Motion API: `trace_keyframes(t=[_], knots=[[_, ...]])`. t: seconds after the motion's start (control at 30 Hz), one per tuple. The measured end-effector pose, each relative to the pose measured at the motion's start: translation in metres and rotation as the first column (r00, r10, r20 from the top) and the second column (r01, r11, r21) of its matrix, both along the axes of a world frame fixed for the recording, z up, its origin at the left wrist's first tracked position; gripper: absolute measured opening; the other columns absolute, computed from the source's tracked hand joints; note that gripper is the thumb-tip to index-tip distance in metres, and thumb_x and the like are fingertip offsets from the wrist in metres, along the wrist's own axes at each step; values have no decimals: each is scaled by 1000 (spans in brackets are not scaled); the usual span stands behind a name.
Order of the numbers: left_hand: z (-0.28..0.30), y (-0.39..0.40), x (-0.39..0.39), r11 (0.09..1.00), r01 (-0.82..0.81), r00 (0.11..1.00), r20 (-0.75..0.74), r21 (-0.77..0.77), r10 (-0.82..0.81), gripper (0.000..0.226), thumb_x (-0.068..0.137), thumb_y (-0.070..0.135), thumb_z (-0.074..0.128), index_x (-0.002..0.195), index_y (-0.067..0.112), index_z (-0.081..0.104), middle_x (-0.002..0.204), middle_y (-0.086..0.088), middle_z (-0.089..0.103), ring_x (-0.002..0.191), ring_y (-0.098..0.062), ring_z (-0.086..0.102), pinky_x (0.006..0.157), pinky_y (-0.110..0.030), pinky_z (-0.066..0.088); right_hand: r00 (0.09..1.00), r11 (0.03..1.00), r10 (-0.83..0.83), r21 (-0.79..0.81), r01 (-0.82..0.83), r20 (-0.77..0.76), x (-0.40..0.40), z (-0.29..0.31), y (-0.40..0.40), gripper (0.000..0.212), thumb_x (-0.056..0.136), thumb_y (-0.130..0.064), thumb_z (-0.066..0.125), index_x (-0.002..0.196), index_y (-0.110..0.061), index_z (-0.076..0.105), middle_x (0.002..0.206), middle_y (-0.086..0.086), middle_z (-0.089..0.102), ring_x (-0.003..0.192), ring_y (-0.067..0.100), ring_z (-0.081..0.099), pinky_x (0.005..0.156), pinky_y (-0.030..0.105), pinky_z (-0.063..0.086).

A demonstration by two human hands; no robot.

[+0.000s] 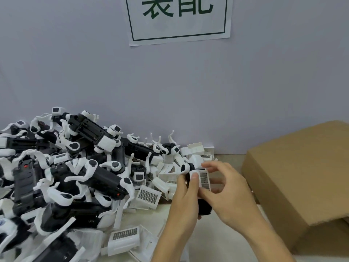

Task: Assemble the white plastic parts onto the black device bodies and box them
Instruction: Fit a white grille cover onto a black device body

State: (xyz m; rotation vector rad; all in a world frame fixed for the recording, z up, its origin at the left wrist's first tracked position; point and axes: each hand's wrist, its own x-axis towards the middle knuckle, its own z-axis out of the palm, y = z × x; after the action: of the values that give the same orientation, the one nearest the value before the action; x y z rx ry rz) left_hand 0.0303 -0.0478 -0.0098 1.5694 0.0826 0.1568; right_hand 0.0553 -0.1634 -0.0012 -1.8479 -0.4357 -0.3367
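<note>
My left hand (184, 193) grips a black device body (204, 206) upright in front of me, thumb pressed on a white grilled plastic part (204, 179) at its upper end. My right hand (229, 191) holds the same white part from the right, fingers curled round its edge, some fingers spread above it. A white arm piece (186, 167) sticks out of the device's top. Much of the black body is hidden behind both hands.
A big heap of black device bodies with white arms (75, 167) fills the left of the table. Loose white grilled parts (148, 195) lie around its near edge. A brown cardboard box (302, 176) stands at the right. A wall with a paper sign (178, 17) is behind.
</note>
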Motion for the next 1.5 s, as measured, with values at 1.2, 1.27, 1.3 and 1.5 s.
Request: trace_keyframes(t=[1.2, 1.27, 1.3, 1.5], knots=[[5, 6, 1, 996, -78, 987, 135, -47, 83, 30, 101, 30, 55, 87, 12, 75, 68, 5, 71, 63, -4, 63, 57, -13, 46, 943, 908, 127, 420, 14, -307, 6, -12, 16, 42, 93, -49, 56, 88, -15, 80, 87, 11, 78, 87, 29, 74, 75, 45, 59], [4, 7, 2, 999, -35, 997, 69, -13, 36, 32, 102, 27, 54, 81, 9, 72, 58, 7, 63, 54, -4, 57, 52, -13, 43, 922, 876, 199, 482, -16, -332, 9, -12, 12, 36, 96, -38, 58, 93, -8, 79, 92, 20, 76, 89, 39, 72, 75, 50, 58], [3, 7, 2, 999, -31, 999, 45, 7, 31, 33, 103, 26, 53, 80, 9, 71, 58, 6, 62, 52, -5, 55, 50, -13, 42, 916, 870, 228, 491, -40, -329, 9, -13, 10, 30, 96, -32, 60, 95, -8, 79, 94, 19, 76, 91, 37, 72, 75, 48, 58], [0, 9, 3, 977, -146, 987, 97, 157, 131, 36, 103, 23, 53, 76, 10, 72, 51, 9, 58, 52, -8, 50, 53, -20, 40, 966, 949, 115, 312, -39, -230, 7, -15, 12, 21, 98, -13, 62, 100, -28, 77, 96, -9, 78, 93, 11, 74, 82, 31, 60]])
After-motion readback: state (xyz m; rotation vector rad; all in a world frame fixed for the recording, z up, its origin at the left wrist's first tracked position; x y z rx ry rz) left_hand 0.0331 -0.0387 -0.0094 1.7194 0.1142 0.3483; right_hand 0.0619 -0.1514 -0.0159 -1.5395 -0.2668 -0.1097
